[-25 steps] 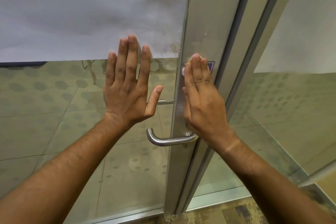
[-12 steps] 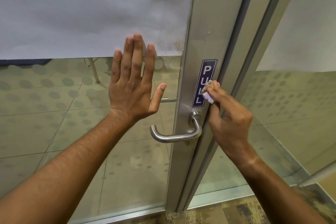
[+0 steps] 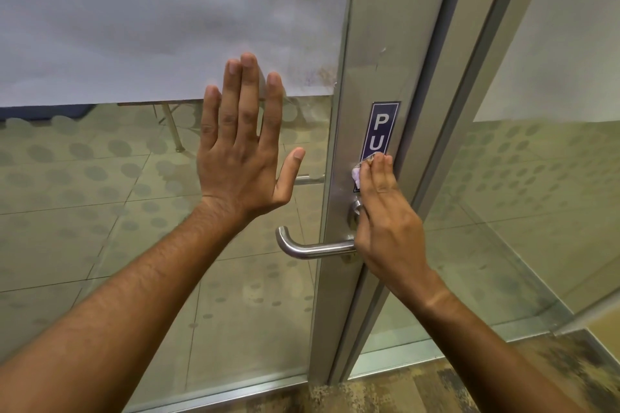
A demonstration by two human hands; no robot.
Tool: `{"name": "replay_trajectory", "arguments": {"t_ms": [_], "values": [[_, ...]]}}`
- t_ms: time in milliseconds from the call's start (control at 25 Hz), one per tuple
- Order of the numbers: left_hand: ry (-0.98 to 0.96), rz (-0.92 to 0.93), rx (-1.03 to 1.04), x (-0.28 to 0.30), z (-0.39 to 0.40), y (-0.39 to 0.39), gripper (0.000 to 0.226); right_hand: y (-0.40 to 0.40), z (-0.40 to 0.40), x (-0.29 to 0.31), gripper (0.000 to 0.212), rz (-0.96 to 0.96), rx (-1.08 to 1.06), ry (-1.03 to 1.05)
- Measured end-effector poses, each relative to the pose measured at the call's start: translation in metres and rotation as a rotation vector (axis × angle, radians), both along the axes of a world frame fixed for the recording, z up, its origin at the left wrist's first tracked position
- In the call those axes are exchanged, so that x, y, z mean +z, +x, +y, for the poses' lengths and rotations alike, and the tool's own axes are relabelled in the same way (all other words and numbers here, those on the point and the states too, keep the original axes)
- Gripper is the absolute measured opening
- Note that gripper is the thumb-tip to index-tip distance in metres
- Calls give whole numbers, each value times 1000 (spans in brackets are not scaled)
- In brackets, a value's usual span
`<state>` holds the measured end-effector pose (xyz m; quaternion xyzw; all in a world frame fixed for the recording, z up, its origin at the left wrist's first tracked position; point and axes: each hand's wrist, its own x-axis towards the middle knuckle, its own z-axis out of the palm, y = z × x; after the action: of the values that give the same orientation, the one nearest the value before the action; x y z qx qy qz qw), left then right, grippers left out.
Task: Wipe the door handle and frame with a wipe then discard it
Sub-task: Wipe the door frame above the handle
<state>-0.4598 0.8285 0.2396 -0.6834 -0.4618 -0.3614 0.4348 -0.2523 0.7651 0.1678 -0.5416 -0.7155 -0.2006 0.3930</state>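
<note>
A brushed steel lever door handle (image 3: 312, 249) sticks out to the left from the grey metal door frame (image 3: 385, 27). My right hand (image 3: 385, 221) presses a small crumpled white wipe (image 3: 356, 174) flat against the frame, over the lower half of a blue PULL sticker (image 3: 380, 126), just above the handle's round base. Most of the wipe is hidden under my fingers. My left hand (image 3: 240, 147) lies flat and open on the glass door panel (image 3: 100, 211), fingers pointing up, to the left of the handle.
The upper glass carries a frosted white film (image 3: 151, 17). A second glass panel (image 3: 553, 178) with its own frame stands to the right. Tiled floor shows through the glass, and patterned carpet (image 3: 436, 389) lies at the door's foot.
My right hand, pinching the wipe at the sticker's right edge half a second ago, has flattened and shifted left over the sticker's lower part. The left hand stays on the glass.
</note>
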Motion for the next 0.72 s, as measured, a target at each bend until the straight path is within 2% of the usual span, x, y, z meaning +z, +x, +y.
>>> {"name": "replay_trajectory", "arguments": {"t_ms": [120, 280, 520, 720], "values": [[1, -4, -3, 0, 0, 0, 84, -11, -5, -5, 56, -45, 9, -136], [-8, -3, -3, 0, -1, 0, 84, -8, -9, -13, 58, -157, 41, -190], [-2, 5, 4, -1, -2, 0, 85, -7, 4, 5, 65, -56, -16, -147], [-10, 2, 5, -1, -2, 0, 85, -19, 14, 33, 69, -77, 35, -40]]}}
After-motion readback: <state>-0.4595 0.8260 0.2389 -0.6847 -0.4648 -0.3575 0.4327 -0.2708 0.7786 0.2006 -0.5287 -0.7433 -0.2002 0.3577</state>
